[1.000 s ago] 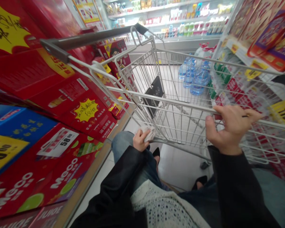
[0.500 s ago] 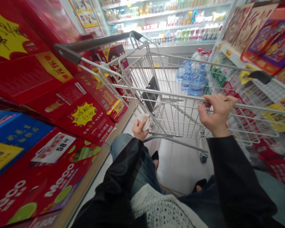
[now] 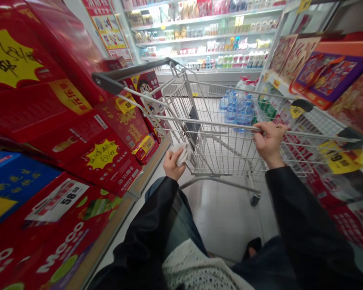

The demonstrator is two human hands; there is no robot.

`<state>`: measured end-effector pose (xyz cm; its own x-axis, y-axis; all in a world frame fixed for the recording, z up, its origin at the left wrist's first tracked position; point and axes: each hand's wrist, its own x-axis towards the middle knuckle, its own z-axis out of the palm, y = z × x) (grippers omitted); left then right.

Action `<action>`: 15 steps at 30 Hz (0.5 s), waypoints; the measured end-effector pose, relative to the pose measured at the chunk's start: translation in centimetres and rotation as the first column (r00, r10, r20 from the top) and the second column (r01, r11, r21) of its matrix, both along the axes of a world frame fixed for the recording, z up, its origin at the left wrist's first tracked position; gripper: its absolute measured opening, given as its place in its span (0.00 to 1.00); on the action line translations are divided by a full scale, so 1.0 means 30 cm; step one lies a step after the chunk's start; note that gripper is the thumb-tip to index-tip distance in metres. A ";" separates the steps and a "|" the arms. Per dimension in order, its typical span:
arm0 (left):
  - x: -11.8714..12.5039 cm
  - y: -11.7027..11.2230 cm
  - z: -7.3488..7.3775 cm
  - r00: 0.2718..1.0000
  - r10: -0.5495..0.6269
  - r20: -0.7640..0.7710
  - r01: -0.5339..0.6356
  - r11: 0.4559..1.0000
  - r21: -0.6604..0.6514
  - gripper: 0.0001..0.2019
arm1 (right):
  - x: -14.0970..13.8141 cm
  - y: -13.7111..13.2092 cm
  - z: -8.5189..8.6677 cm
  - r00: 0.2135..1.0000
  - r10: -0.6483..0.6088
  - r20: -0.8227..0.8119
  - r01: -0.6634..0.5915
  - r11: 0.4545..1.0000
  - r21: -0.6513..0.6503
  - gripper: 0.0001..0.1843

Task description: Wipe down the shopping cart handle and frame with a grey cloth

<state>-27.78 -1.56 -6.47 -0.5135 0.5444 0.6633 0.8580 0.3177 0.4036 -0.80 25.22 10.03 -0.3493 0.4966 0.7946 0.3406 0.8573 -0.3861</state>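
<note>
Along the left of the aisle, red gift boxes (image 3: 63,133) rose in stacks on a wooden-edged shelf (image 3: 115,229), with a blue carton (image 3: 15,181) low at the left edge and a white 58.00 price card (image 3: 57,200) stuck on a red box. The person's left hand (image 3: 173,165) was closed around a crumpled white tissue (image 3: 181,154), held just beside the wire side of a shopping cart (image 3: 181,96) and apparently not touching it. Through the wire showed plastic-wrapped water bottles (image 3: 243,114), though I couldn't tell whether they sat inside the basket. Beyond stood lit store shelves (image 3: 199,44) packed with small goods. The right hand (image 3: 270,141) gripped the cart's top rail (image 3: 314,135), fingers curled over it. Further right, purple gift bags (image 3: 329,72) stood above a yellow price tag (image 3: 340,162).
</note>
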 end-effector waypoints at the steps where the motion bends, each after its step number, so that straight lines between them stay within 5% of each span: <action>1: 0.014 0.008 -0.017 1.000 -0.023 0.003 0.023 1.000 -0.018 0.22 | 0.002 0.002 0.001 1.000 -0.004 -0.004 0.004 1.000 -0.010 0.09; 6: 0.185 0.031 -0.191 0.968 -0.251 0.023 0.251 0.953 -0.168 0.20 | 0.026 0.020 0.013 0.997 0.059 0.039 -0.059 0.998 -0.018 0.10; 8: 0.222 0.016 -0.215 0.955 -0.295 0.016 0.293 0.941 -0.167 0.21 | 0.042 0.046 0.011 0.995 0.093 0.047 -0.092 0.995 -0.030 0.11; 11: 0.198 -0.034 -0.135 0.953 -0.302 -0.027 0.299 0.951 -0.081 0.18 | 0.066 0.097 0.001 0.994 0.105 0.016 -0.104 0.993 -0.061 0.11; 15: 0.094 -0.107 0.090 0.981 -0.174 -0.090 0.185 0.974 0.130 0.15 | 0.085 0.145 -0.008 0.990 0.142 -0.006 -0.142 0.986 -0.085 0.11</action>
<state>-24.95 -4.78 -3.77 -0.3601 0.5239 0.7719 0.9262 0.1017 0.3631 1.75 29.57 9.78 -0.4213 0.5074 0.7517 0.2174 0.8612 -0.4594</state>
